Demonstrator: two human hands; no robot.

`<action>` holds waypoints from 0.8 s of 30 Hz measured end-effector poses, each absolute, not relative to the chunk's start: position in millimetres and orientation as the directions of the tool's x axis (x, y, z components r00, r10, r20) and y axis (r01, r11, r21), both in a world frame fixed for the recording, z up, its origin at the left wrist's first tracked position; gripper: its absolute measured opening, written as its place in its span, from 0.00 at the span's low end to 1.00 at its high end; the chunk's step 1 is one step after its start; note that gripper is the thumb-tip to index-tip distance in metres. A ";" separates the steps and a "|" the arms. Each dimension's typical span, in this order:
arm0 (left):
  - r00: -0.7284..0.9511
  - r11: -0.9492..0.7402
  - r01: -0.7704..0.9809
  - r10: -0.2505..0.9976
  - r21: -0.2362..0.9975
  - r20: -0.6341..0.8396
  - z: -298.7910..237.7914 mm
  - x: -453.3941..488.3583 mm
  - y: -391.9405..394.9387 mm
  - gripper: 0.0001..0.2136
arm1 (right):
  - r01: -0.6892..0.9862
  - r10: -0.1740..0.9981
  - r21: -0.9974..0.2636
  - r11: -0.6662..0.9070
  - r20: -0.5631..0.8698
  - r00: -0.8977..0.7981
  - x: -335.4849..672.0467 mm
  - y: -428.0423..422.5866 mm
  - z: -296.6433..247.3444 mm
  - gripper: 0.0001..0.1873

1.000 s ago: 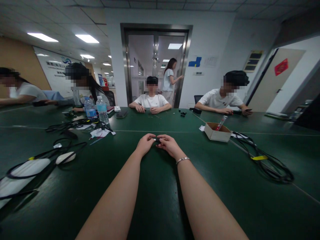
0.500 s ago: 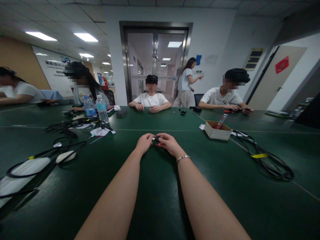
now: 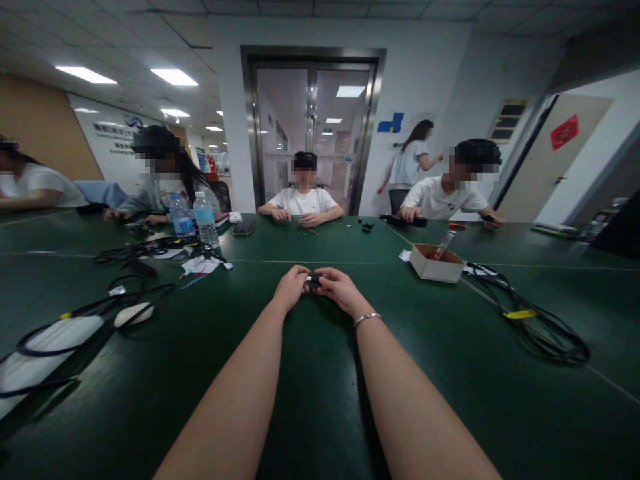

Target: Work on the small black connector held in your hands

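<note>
Head view: a green table fills the lower frame, with a black cable coiled at right and an open box above it. At centre, left hand and right hand meet, fingertips pinched shut on a small dark part just above the tabletop. The part is in hand, but it is too small to tell whether anything is fitted yet.
</note>
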State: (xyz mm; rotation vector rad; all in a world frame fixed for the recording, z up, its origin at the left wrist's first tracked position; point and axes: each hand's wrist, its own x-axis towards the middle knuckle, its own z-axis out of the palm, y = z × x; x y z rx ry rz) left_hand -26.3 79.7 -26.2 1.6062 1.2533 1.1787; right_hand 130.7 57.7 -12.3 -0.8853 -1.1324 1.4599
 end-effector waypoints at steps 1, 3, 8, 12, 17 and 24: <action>0.086 -0.212 0.245 0.977 0.946 0.196 -26.2 -25.8 79.9 0.11 | -0.283 0.983 -0.959 -0.016 0.037 -0.182 130.5 57.5 -11.9 0.12; 0.086 -0.193 0.225 0.980 0.955 0.178 -25.4 -25.3 79.3 0.09 | -0.277 0.985 -0.961 -0.019 0.029 -0.171 130.0 56.6 -10.8 0.12; 0.094 -0.179 0.288 0.983 0.941 0.158 -23.2 -25.3 76.0 0.10 | -0.277 0.987 -0.961 -0.016 0.029 -0.158 129.3 55.1 -8.7 0.12; 0.109 -0.202 0.332 0.978 0.921 0.176 -23.3 -25.5 75.0 0.12 | -0.273 0.986 -0.962 -0.016 0.029 -0.162 129.8 55.8 -9.5 0.12; 0.112 -0.255 0.355 0.967 0.899 0.229 -23.4 -26.4 74.6 0.14 | -0.269 0.989 -0.963 -0.014 0.027 -0.147 130.3 56.7 -10.5 0.12; 0.141 -0.271 0.336 0.961 0.902 0.236 -24.9 -26.8 75.9 0.10 | -0.292 0.989 -0.956 -0.010 0.034 -0.145 131.0 58.8 -12.9 0.12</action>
